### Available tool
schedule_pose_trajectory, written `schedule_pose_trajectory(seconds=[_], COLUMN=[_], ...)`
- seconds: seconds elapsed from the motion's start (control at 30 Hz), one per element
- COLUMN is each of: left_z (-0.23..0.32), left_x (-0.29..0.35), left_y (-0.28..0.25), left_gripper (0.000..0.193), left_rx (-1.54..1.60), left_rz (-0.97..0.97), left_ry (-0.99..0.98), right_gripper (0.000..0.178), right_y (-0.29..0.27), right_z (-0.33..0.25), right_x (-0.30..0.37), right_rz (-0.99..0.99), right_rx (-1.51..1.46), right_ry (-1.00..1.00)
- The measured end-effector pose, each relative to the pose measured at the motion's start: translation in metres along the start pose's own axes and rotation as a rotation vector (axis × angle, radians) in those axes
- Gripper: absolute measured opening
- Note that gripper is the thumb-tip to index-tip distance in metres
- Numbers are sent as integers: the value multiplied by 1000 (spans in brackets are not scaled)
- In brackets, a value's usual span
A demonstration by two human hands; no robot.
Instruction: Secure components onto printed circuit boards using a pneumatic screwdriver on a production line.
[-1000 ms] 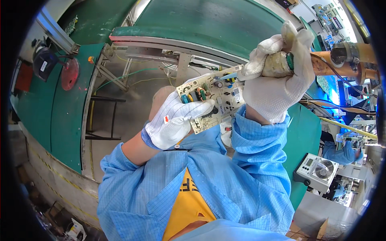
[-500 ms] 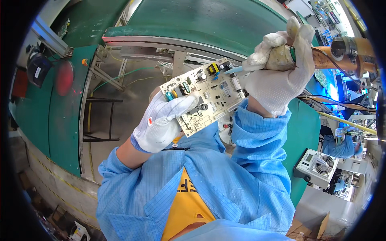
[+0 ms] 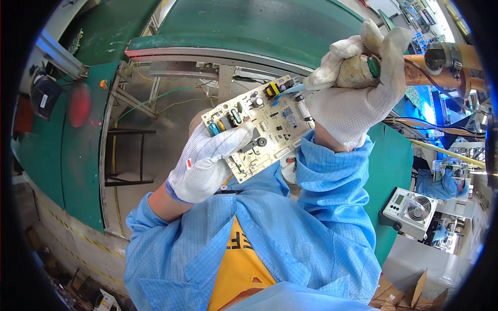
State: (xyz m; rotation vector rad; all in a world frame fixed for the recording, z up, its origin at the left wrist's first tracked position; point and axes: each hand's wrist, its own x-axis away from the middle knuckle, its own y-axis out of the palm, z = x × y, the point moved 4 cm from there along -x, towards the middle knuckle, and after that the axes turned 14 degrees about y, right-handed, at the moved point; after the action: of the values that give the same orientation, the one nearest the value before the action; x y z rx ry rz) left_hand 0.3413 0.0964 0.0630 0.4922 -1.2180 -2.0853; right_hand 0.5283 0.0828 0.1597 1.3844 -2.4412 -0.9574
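A cream-coloured printed circuit board [image 3: 270, 125] hangs tilted in front of my chest, its component side facing up. My left hand [image 3: 202, 160], in a white dotted glove, grips its left edge with the thumb on top; the other fingers are hidden beneath. Tall capacitors and a yellow transformer [image 3: 272, 90] stand along its far edge. My gloved right hand [image 3: 353, 106] is closed around a stained, tan, bottle-like tool [image 3: 354, 72] with a green end. A thin pale-blue tip [image 3: 298, 88] points from that hand to the board near the transformer; whether it touches I cannot tell.
Beyond the board runs a green-topped bench [image 3: 249, 28] with a metal edge. Another green table [image 3: 83, 155] stands to the left. At right are an orange-brown pipe [image 3: 420, 78], a white fan unit [image 3: 415, 212] and a person in blue [image 3: 438, 185].
The board and both hands have shifted slightly to the left, with the board's near corner a little lower. Both hands keep their hold.
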Motion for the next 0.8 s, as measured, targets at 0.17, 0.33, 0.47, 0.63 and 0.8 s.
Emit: schedule_pose_trajectory(seconds=[0.17,0.33,0.47,0.63,0.8], left_z=[-1,3,2,4,4], left_x=[2,0,3,1,2], left_y=[-15,-8,-15,-6,-8], left_gripper=[34,30,30,30,30], left_rx=[-469,-33,-49,-51,20], left_rz=[-82,155,250,223,217], left_ry=[315,108,81,69,64], right_gripper=[40,33,30,27,27], right_y=[9,6,1,-12,-5], right_z=[-15,-10,-5,1,-7], right_x=[11,10,7,-5,2], right_rz=[226,191,167,-199,1], right_rx=[429,408,394,97,230], right_ry=[-261,-231,-208,-106,-166])
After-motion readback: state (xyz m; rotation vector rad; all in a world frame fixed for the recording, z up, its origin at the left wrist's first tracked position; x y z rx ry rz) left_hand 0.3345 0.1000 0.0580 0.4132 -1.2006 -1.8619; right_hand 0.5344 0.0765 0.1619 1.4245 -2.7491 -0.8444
